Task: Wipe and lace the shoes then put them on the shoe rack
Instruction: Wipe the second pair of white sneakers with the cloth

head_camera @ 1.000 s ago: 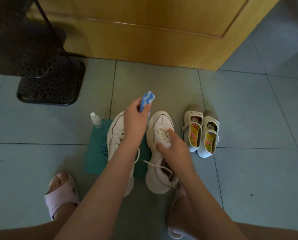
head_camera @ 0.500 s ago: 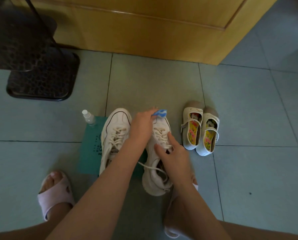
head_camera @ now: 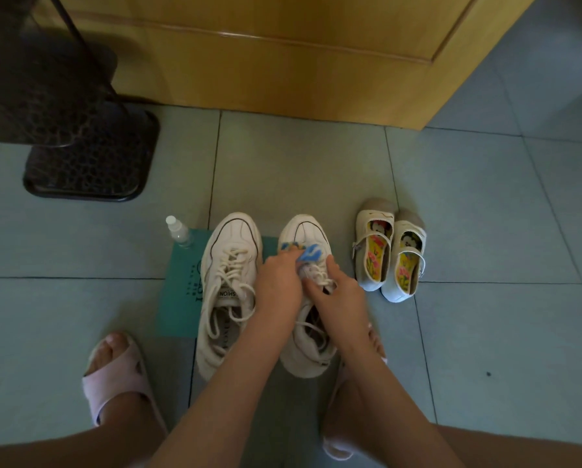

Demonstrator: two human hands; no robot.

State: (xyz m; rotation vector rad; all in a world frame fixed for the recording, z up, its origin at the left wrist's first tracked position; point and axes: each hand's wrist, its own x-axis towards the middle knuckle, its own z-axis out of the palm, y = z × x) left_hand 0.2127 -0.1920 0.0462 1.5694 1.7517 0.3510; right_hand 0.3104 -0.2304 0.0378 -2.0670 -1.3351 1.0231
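Note:
Two white laced sneakers stand side by side on the tiled floor, toes pointing away from me. My left hand (head_camera: 277,285) grips a blue and white patterned cloth (head_camera: 308,253) and presses it onto the laces of the right sneaker (head_camera: 304,231). My right hand (head_camera: 338,292) holds that same sneaker at its tongue and laces, fingers curled on them. The left sneaker (head_camera: 230,265) is untouched, with its loose laces spilling over the opening.
A small clear spray bottle (head_camera: 178,231) stands on a teal mat (head_camera: 181,298) left of the sneakers. A small pair of white strap shoes (head_camera: 389,255) sits to the right. A black fan base (head_camera: 90,160) lies far left, a wooden door (head_camera: 282,55) ahead. My slippered feet flank the sneakers.
My left hand has come down from above the sneakers and brought the cloth onto the right sneaker's laces. My right hand stayed on that sneaker.

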